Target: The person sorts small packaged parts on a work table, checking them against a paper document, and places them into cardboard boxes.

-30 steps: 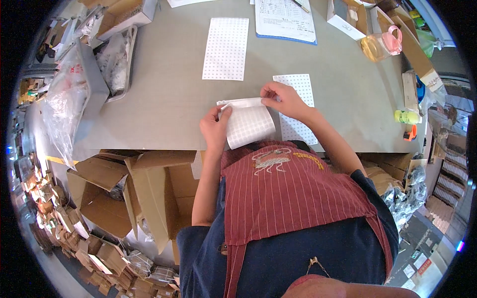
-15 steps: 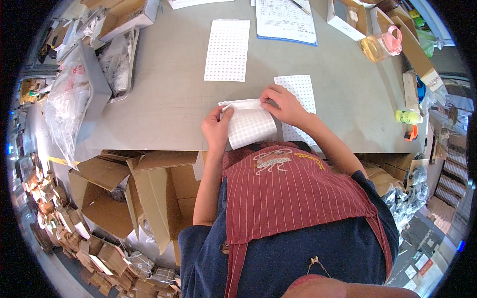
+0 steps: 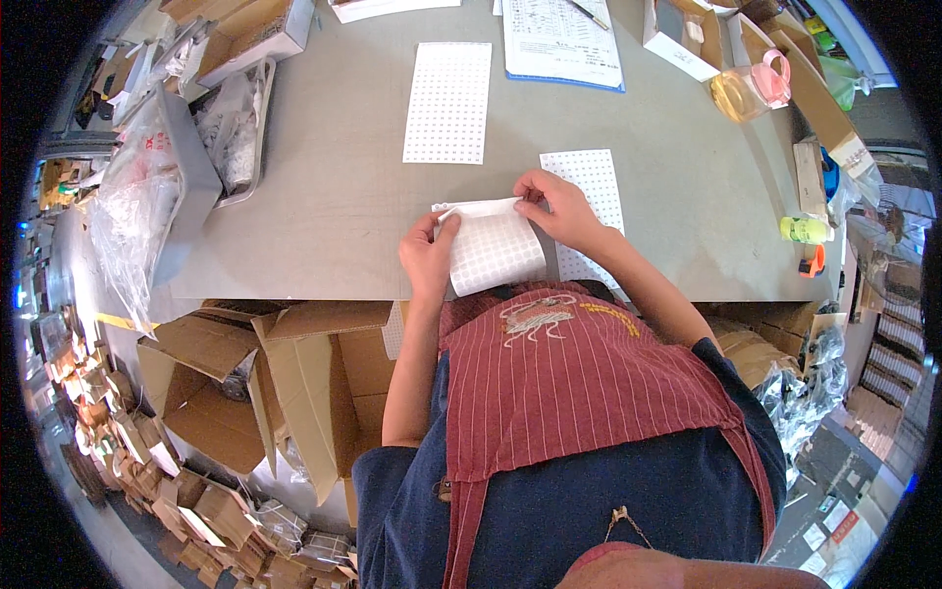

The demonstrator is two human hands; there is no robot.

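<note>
At the table's near edge, my left hand (image 3: 430, 251) pinches the upper left corner of a white sticker sheet (image 3: 496, 257) dotted with rows of pale round labels. The fingers of my right hand (image 3: 561, 208) are closed on the same sheet's upper right corner. Its top edge is folded over, and its lower part curves down toward my apron. A second printed label sheet (image 3: 593, 177) lies flat under and beside my right wrist. Farther off, another sheet (image 3: 447, 104) with rows of small marks lies flat on the table.
A clipboard with papers (image 3: 564, 59) and a pen lies at the far side. On the right stand a pink-lidded bottle (image 3: 748, 90), a small yellow-green bottle (image 3: 805, 231) and open boxes (image 3: 687, 39). Grey bins with plastic bags (image 3: 186, 177) are left; open cartons (image 3: 211, 393) stand below.
The folded top edge of the sheet has tilted slightly between my hands, and my right fingers have shifted a little. Both hands keep their hold.
</note>
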